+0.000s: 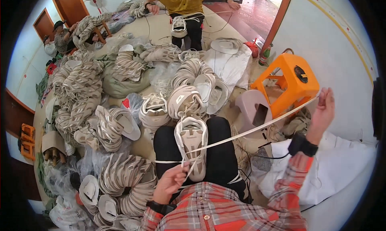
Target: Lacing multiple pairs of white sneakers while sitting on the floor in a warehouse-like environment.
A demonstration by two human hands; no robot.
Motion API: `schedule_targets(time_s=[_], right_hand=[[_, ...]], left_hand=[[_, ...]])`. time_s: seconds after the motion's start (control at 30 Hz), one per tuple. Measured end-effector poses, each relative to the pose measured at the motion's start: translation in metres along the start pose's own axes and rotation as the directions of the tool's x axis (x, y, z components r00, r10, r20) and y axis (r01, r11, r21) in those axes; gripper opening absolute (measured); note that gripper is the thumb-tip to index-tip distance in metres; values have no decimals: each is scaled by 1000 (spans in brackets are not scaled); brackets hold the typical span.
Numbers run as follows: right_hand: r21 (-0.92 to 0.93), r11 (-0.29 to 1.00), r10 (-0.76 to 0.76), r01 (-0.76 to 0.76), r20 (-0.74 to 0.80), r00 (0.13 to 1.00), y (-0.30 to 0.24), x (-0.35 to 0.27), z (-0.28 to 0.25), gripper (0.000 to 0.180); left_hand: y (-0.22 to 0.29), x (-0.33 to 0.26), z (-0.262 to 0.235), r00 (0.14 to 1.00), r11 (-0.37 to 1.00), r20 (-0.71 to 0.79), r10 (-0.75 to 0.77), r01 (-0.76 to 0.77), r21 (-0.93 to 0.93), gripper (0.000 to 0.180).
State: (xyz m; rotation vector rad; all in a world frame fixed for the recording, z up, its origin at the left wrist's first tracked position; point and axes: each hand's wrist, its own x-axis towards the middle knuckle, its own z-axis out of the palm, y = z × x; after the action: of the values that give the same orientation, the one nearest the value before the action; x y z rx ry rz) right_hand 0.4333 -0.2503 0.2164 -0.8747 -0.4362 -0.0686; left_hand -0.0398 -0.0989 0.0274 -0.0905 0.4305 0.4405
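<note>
Shoe (pixel 191 140) is resting on the lap (pixel 219 162) at six o'clock. Against it, the left hand (pixel 173 178) is pinching lace strands; the right hand (pixel 325 108), at three, is pinching the lace (pixel 261 126) drawn taut. Too hard a tug could be dragging the shoe sideways or leaving uneven ends. Pale floor (pixel 161 29) is carrying an orange stool (pixel 295 74) at two, piled shoes (pixel 88 84) at ten; a co-worker (pixel 181 2) is facing from twelve.

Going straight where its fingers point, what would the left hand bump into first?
Apart from the lace it pinches, the left hand would probably meet the beige shoe just ahead; depth is unclear.
</note>
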Motion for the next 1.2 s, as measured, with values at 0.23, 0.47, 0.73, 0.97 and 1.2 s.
schedule_targets(time_s=[0.23, 0.47, 0.73, 0.97, 1.2], right_hand=[[-164, 985, -29, 47, 113, 993, -22, -13, 42, 33], [-250, 968, 24, 4, 107, 994, -19, -2, 26, 31], [-394, 888, -190, 236, 153, 970, -101, 91, -74, 32], [-353, 913, -162, 206, 152, 975, -113, 48, -31, 32], [-273, 942, -111, 193, 290, 951, -84, 7, 56, 30]], left_hand=[[-22, 8, 7, 988, 912, -152, 24, 41, 407, 14], [-19, 12, 24, 935, 936, -37, 352, -353, -16, 29], [-30, 32, 7, 996, 975, -6, 94, -93, -201, 24], [-36, 30, 25, 939, 956, -235, 251, -203, 212, 9], [-38, 47, 22, 731, 615, -295, 616, -212, 759, 13]])
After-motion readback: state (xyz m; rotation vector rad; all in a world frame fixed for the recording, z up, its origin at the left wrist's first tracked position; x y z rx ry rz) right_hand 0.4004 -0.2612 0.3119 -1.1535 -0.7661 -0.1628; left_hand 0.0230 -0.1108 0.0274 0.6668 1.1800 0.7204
